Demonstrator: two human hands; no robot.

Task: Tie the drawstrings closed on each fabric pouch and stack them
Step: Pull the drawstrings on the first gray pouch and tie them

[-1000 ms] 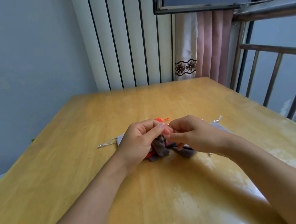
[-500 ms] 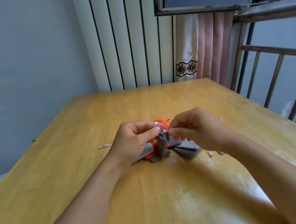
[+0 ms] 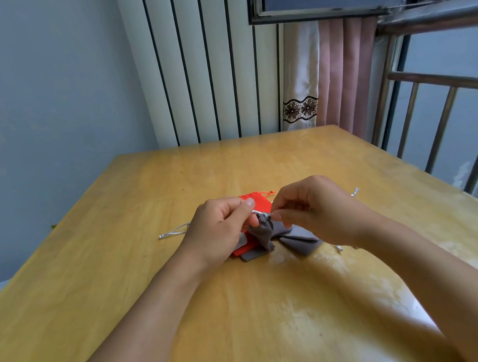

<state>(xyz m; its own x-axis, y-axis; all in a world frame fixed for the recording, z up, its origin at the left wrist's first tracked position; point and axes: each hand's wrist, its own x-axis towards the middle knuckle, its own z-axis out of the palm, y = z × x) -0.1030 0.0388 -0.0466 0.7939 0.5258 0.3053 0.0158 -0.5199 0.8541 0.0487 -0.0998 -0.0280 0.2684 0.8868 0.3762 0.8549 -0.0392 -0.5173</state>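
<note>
A small grey fabric pouch (image 3: 262, 233) hangs upright between my hands, its mouth gathered at the top. My left hand (image 3: 218, 229) pinches the silver drawstring (image 3: 260, 212) on the left of the gathered mouth. My right hand (image 3: 314, 211) pinches the same cord on the right. Beneath lie other pouches on the wooden table (image 3: 149, 257): a red pouch (image 3: 254, 198) behind the hands and a flat grey pouch (image 3: 299, 241) under my right hand. Loose silver cord ends (image 3: 173, 231) trail out to the left and right of the pile.
The table's far edge meets a white ribbed wall panel (image 3: 206, 60). A pink curtain (image 3: 339, 71) and a metal railing (image 3: 456, 115) stand at the right, beyond the table's right edge. A grey wall is at the left.
The hands have lifted the grey pouch off the pile and drawn slightly apart, so its gathered mouth and silver cord now show between the fingertips.
</note>
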